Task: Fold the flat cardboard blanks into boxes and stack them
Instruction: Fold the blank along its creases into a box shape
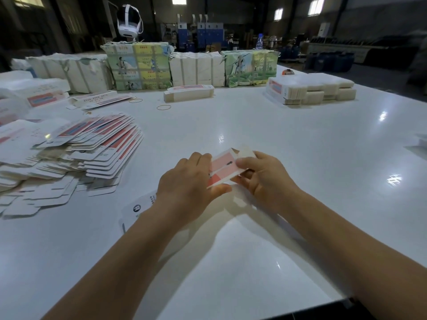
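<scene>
Now both hands, left hand and right hand, grip the blank between them.

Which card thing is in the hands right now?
The pink blank. The left hand and right hand both pinch it above the table. The other blanks lie in the fanned pile to the left, untouched.

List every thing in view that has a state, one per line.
Blank: held above the table by both hands, partly folded.
Left hand: grips the blank.
Right hand: pinches the blank.
Loose blanks: flat, fanned in a heap.
Bundles: strapped, upright.
Far stack: flat, neat.
Rubber band: loose on the table.
</scene>
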